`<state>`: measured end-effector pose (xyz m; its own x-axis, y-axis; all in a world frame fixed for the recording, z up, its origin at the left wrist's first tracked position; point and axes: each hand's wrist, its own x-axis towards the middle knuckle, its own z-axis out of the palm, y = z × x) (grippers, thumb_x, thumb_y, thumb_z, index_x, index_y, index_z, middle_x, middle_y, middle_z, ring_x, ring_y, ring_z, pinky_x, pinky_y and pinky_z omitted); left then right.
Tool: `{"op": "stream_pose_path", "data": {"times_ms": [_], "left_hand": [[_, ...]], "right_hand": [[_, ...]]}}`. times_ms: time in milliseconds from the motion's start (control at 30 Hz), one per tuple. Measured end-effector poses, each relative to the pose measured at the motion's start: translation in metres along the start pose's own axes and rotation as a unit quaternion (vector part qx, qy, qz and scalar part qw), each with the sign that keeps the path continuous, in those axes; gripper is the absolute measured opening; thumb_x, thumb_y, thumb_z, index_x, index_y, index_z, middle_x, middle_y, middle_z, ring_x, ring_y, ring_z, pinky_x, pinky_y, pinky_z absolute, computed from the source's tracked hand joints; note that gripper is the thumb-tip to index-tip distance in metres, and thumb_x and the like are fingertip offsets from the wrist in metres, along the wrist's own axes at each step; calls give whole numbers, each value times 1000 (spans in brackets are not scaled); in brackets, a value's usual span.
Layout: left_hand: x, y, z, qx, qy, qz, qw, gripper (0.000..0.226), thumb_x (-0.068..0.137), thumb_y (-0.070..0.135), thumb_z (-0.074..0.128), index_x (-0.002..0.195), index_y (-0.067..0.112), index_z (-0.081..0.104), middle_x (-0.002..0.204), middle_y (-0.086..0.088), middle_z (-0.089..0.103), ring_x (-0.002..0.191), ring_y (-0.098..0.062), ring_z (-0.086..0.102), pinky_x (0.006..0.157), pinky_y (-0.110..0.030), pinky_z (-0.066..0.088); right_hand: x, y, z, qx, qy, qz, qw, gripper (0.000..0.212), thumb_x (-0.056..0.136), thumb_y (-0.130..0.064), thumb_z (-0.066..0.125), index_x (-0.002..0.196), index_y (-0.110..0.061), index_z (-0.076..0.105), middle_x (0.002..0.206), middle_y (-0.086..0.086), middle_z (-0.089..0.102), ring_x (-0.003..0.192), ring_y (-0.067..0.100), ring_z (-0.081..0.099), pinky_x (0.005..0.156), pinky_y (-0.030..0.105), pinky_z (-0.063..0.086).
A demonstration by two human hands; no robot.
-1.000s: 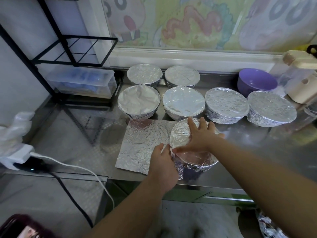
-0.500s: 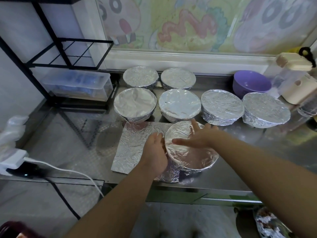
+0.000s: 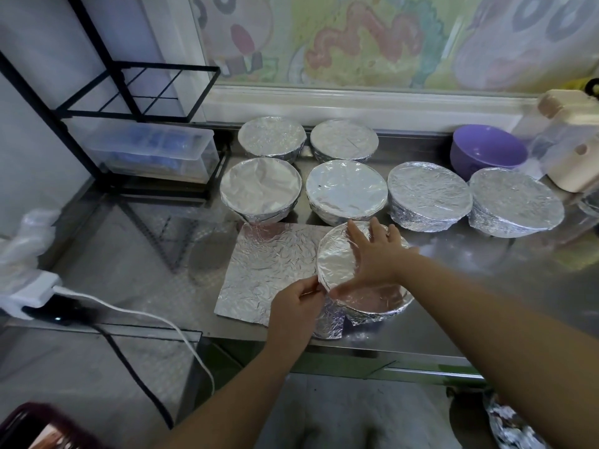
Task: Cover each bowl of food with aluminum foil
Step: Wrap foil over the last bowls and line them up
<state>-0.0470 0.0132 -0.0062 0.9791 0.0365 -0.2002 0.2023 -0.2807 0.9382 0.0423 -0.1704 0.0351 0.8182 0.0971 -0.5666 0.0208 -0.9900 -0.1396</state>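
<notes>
Surface: steel counter [image 3: 486,286] below a painted window panel [image 3: 356,37]; you work at its near edge.
Left hand [image 3: 295,306]: thumb and fingers pinched together on the edge of the foil cover [image 3: 335,264], at the near-left rim of the front bowl [image 3: 389,306].
Right hand [image 3: 372,260]: flat, fingers spread, palm pressing the cover's top; it clamps nothing.
Front bowl: close to the counter's near edge; skirt crimped on its right side, one flap [image 3: 330,322] hanging loose at near-left.
Step in hand (judged): closing the last loose section of skirt.
Method: keep your palm's weight down so the bowl neither turns nor slides toward the edge. Fold the flap under the rim in short pinches, working round. Pull gently, as thin foil likely tears.
Spare sheet [image 3: 272,264]: flat, just left of the bowl; whether it runs under the bowl cannot be told.
Finished stock: six covered bowls [image 3: 346,187] behind, in two rows.
Uncovered: purple bowl [image 3: 486,150], far right rear, no foil; contents not discernible.
Progress (judged): nearly complete.
</notes>
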Motion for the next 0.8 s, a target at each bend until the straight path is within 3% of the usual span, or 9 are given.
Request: {"op": "stream_pose_path", "data": {"times_ms": [133,333,533,667,733,800], "left_hand": [[4,0,6,74,57,19,995,23,90,27,72,111,17,74,90,15,73,81,10,65,70,-5,48],[6,9,1,174,59,55,981,14,89,20,71,100,16,76,78,15,67,70,4,62,63,-6,46],[10,23,0,265,30,47,963,10,92,21,65,91,19,75,75,10,68,66,-4,62,66,-25,57],[9,24,-4,219,-29,3,975,19,95,16,59,86,18,76,67,5,65,53,-4,48,48,-14,35],[4,26,-6,149,-72,-54,985,24,96,12,56,91,21,78,72,2,68,59,-6,50,56,-13,37],[-3,35,-7,9,-104,-139,985,32,97,4,51,104,22,76,90,1,73,78,-11,59,77,-27,49]], "right_hand": [[-4,-1,0,-1,-3,5,1000,166,18,-103,51,153,-44,-28,165,8,-32,149,48,-25,111,82,8],[-9,-4,-2,-5,-2,9,1000,161,27,-101,55,154,-43,-27,164,6,-33,151,45,-23,108,84,7],[-9,-6,-2,-6,4,11,1000,157,40,-97,67,155,-42,-26,165,7,-32,151,46,-23,108,84,7],[-9,-6,-2,-4,4,13,1000,158,37,-98,65,155,-43,-25,165,7,-32,151,46,-22,107,84,7],[-8,-6,-2,-1,4,11,1000,159,34,-99,63,154,-43,-26,165,8,-32,151,47,-22,108,84,7],[-8,-6,-2,0,4,9,1000,159,34,-99,63,154,-43,-26,164,8,-33,151,47,-22,108,84,7]]}}
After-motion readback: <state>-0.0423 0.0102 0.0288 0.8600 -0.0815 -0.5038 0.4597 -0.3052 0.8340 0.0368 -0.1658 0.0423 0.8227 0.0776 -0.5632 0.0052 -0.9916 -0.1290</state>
